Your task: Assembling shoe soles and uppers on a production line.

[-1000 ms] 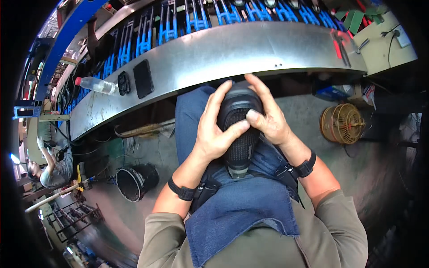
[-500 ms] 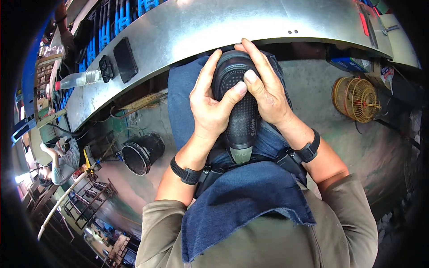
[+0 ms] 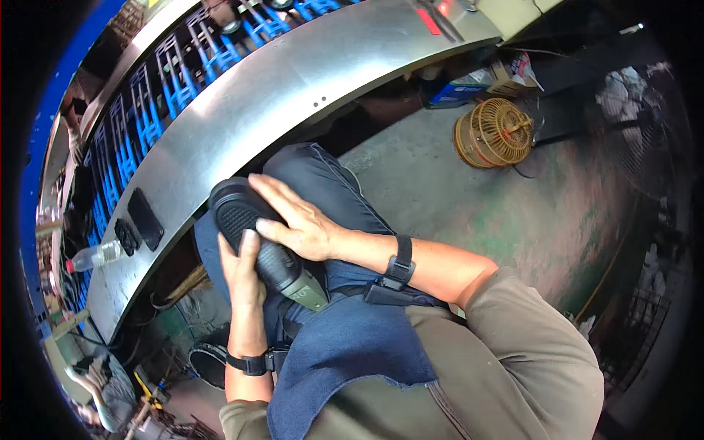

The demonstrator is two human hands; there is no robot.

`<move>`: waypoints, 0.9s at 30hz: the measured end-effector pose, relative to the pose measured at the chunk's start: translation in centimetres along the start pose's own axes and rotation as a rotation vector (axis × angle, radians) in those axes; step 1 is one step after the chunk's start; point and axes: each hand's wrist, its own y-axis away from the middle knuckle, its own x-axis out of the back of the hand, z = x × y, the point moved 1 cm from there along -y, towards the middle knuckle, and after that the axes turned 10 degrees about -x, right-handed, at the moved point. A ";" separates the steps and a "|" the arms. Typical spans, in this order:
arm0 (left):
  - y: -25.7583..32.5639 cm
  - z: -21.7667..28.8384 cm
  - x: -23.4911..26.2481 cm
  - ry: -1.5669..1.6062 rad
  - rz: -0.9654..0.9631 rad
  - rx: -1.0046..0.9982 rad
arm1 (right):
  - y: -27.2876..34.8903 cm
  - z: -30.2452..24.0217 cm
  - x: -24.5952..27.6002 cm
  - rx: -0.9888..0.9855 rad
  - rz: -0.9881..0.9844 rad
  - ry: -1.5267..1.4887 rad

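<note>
A black shoe [image 3: 276,265] lies sole up over my lap, its rounded toe toward the metal bench and its grey-green heel-end piece [image 3: 308,292] toward my body. My left hand [image 3: 242,273] is closed along the shoe's left side, thumb on the sole. Across the other side lies my right hand [image 3: 302,226], its fingers reaching over the toe edge and its thumb pressing near the left thumb. Both hands grip the shoe between them. Whatever lies under the shoe is hidden. A blue denim cloth [image 3: 352,352] covers my front.
A curved metal bench [image 3: 257,95] runs before my knees, with a phone [image 3: 145,220], a black object [image 3: 126,237] and a plastic bottle [image 3: 99,255]. Blue racks [image 3: 150,117] stand behind it. On the floor are a round cage [image 3: 495,133] and a black bucket [image 3: 209,363]. Another person [image 3: 106,392] is at lower left.
The view has turned to the right, so bench, cage and shoe appear farther left. The shoe now slants toward the upper left. Both hands keep hold of it, my right hand lying more across it.
</note>
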 end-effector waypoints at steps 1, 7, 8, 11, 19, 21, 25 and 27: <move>-0.3 0.4 0.2 0.074 0.014 -0.032 | 1.4 0.0 0.5 -0.045 -0.095 0.003; 2.2 4.9 -3.4 0.557 0.278 0.344 | 7.9 -3.7 10.9 -0.027 0.016 0.063; 4.0 4.7 -1.2 0.551 -0.088 0.466 | 8.3 -4.8 12.0 -0.018 0.009 -0.081; 5.2 1.5 3.3 -0.808 -0.583 -0.133 | 7.7 -4.8 13.4 -0.175 0.134 -0.173; -4.0 0.9 -4.5 -0.612 -0.847 -0.680 | 4.7 1.3 12.1 -0.505 0.306 -0.436; -6.2 2.7 -3.2 -0.521 -0.832 -0.303 | 0.6 0.4 12.2 -0.561 0.225 -0.557; -14.5 4.3 2.0 -0.001 -0.247 -0.049 | -13.0 -1.1 11.9 -0.492 -0.147 -0.592; -20.9 4.5 7.2 0.084 -0.015 0.086 | -22.0 -1.7 10.9 -0.408 -0.071 -0.208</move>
